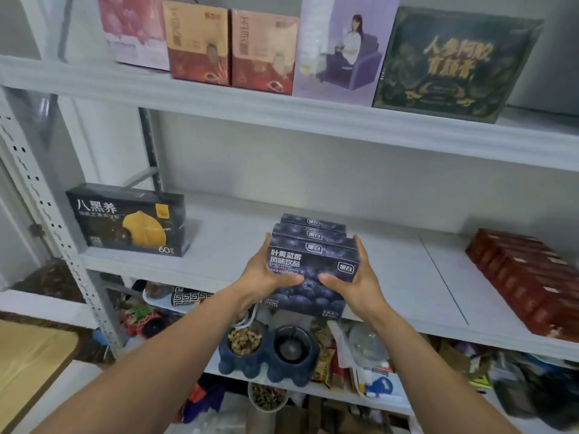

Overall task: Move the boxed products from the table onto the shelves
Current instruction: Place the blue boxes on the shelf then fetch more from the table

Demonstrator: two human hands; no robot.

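Three dark blue blueberry drink boxes (313,261) stand upright one behind another at the front edge of the white middle shelf (391,277). My left hand (266,270) presses the left side of the row, thumb across the front box's face. My right hand (357,277) clamps the right side the same way. Both hands grip the row between them. The boxes' lower front edge hangs slightly over the shelf lip.
A black box with a yellow picture (128,220) stands at the shelf's left. Red boxes (529,277) lie in a row at the right. The upper shelf (282,111) carries several tall boxes. Cluttered lower shelves hold pet bowls (266,349). A wooden table corner (28,364) shows lower left.
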